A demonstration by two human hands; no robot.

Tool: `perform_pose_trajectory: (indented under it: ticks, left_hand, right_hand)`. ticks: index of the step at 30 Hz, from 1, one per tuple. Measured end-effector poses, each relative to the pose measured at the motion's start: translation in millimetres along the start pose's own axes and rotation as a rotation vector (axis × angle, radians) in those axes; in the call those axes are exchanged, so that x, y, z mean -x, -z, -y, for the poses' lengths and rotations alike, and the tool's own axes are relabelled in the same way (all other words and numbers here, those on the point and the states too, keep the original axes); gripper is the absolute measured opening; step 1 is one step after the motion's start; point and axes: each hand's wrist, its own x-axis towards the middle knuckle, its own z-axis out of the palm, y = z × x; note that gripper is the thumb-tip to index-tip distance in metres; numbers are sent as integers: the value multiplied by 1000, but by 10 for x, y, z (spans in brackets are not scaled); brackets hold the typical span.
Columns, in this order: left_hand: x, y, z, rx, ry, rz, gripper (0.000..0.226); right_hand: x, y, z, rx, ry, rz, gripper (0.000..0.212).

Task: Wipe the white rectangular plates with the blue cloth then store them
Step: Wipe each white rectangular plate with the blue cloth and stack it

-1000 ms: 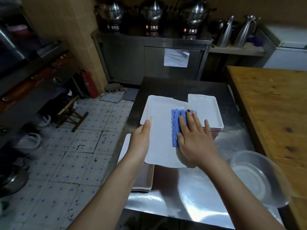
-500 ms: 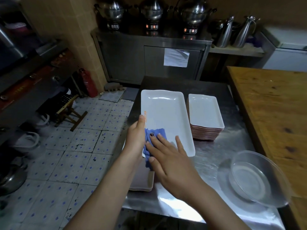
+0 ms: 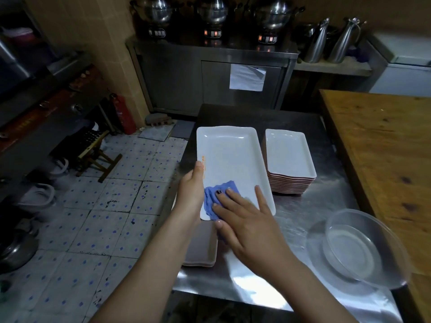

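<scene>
On the shiny table (image 3: 303, 224), the left hand (image 3: 190, 194) pinches one plate's (image 3: 229, 159) edge, the right hand (image 3: 247, 227) presses the cloth (image 3: 214, 197) flat on it, beside a stack (image 3: 289, 157), maybe already wiped.

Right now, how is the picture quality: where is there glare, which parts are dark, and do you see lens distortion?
Head view: strong glare on the steel table near the front edge; the white plate and blue cloth are evenly lit and sharp. The back counter with the pots is dim. The wide lens bends the wooden table edge and the floor tiles.
</scene>
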Motion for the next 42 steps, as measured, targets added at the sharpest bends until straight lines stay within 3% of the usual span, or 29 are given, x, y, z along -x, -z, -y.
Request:
perform_pose_trajectory:
  ticks: [5,15,19,21,24,26,28,33,36,39,42]
  left_hand:
    - [-48,99,-68,60,25,-17,32]
    - [-54,-12,58,7,94,43,35]
    - [21,-81,118,-5,98,85,31]
    - [1,-55,111,-2,100,81,31]
    - [-92,22,89,31,101,35,34]
    - [-113,41,90,21,102,15,35]
    - [-77,10,110,12,100,30,34]
    - [42,-60,110,41,110,94,31]
    - [7,18,85,53,109,62,32]
    - [-4,66,91,9,101,31,35]
    - [69,19,135,2,93,53,32]
  right_hand:
    - [107,93,-271,76,-148,55,63]
    - [-217,22,-384,62,-140,195,82]
    - [-542,-27,-633,163,-230,279,54]
    - [-583,-60,-664,169,-248,305,54]
    - [-427,-62,-435,166,-138,226,68]
    - [-336,-63,-274,82,-77,296,83]
    - [-388,-48,-287,25,-144,394,91]
    - [-563,-101,-510,135,-328,282,61]
    - [-323,-98,-298,103,-247,210,72]
    - [-179,-160,-246,27,-171,349,87]
    - [-386,-181,-451,-33,-264,218,70]
